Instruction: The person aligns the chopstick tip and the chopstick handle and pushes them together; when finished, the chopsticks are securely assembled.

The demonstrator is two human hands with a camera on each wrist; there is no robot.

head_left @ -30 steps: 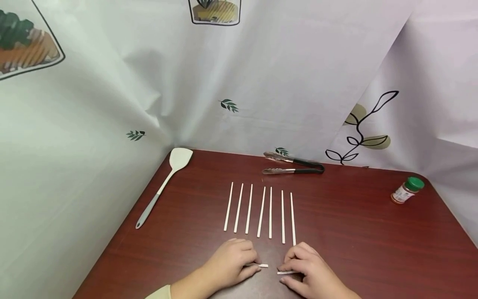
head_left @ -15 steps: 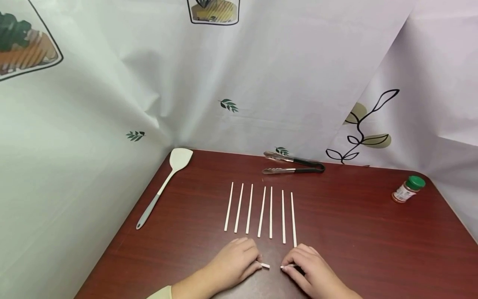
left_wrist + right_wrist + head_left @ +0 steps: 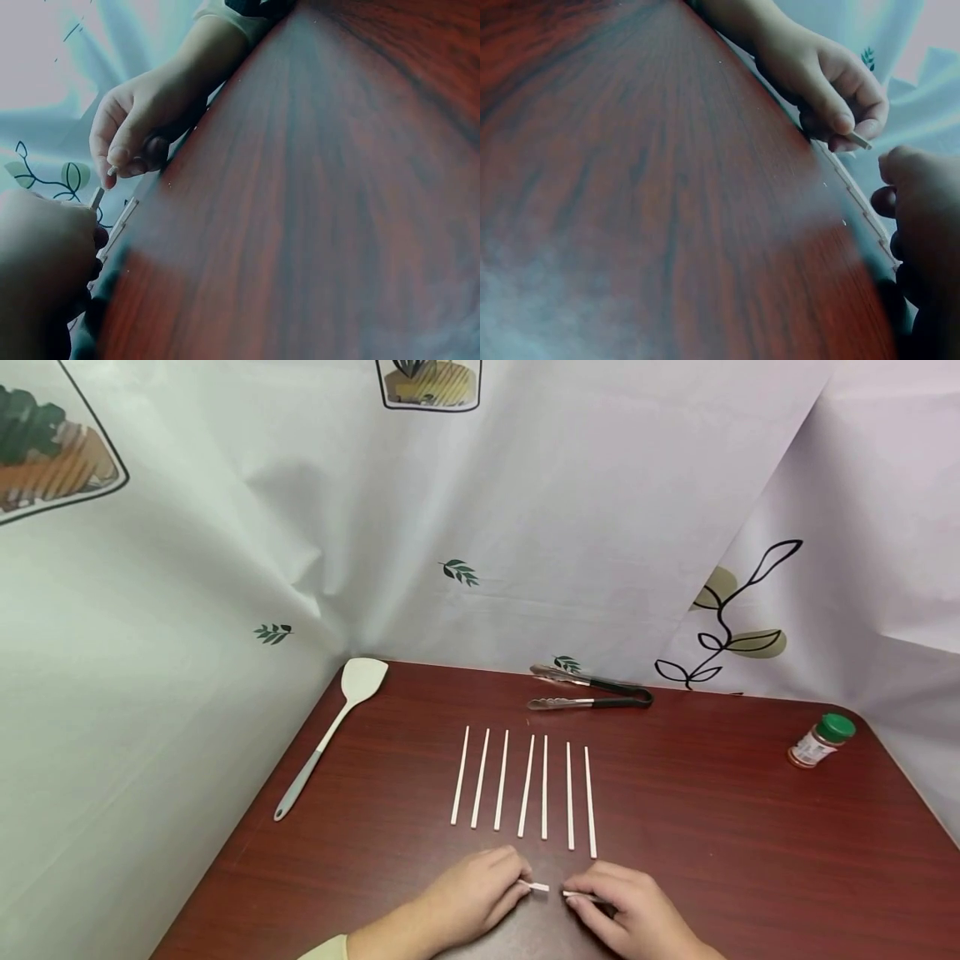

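Observation:
In the head view my left hand (image 3: 480, 893) is low near the table's front, pinching a short length of white stick (image 3: 537, 887) between thumb and fingertips. Facing it, my right hand (image 3: 630, 906) pinches another white stick (image 3: 576, 895), mostly covered by the fingers. The two stick ends point at each other across a small gap. The left wrist view shows the left hand's stick (image 3: 97, 198) poking past its fingertips; the right wrist view shows that same stick (image 3: 860, 140) too. Several thin white sticks (image 3: 544, 789), like chopsticks, lie side by side just beyond both hands.
A white spatula (image 3: 363, 681) with a grey handle lies along the left edge. Tongs (image 3: 615, 702) with black handles rest at the back. A seasoning jar (image 3: 813, 747) with a green lid stands at the far right. A white patterned cloth (image 3: 525, 527) surrounds the dark red table (image 3: 720, 827).
My right thumb and fingers have closed onto their stick, and that hand has drawn back from the rightmost stick in the row. The left hand has shifted slightly right with its stick.

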